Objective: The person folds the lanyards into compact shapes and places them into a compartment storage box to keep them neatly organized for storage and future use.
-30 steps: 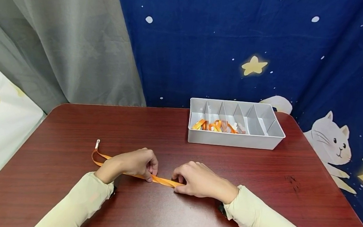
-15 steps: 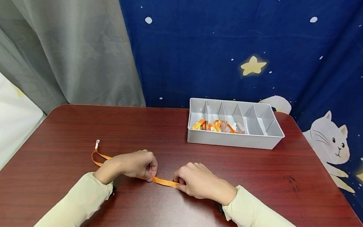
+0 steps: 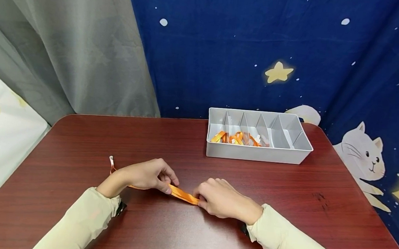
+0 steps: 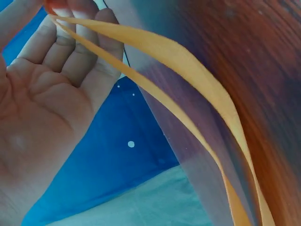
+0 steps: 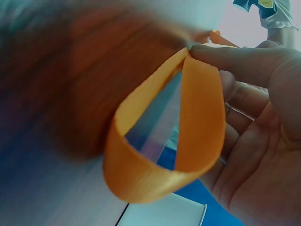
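An orange lanyard is stretched between the two hands just above the table. My left hand pinches it near the thumb tip, and in the left wrist view two strands of the lanyard trail away from the fingertips. My right hand pinches both strands together at the other end. Past that grip the lanyard bends into a rounded loop, seen in the right wrist view. A white clip at the lanyard's far end lies on the table behind my left wrist.
A grey divided box stands at the table's back right. Orange lanyards lie in its three left compartments. Dark red wood makes up the table, with a blue starry curtain behind it.
My left hand has shifted slightly and risen, lifting its end of the strap. The clip and the loop near it have been drawn right. My right hand has barely moved.
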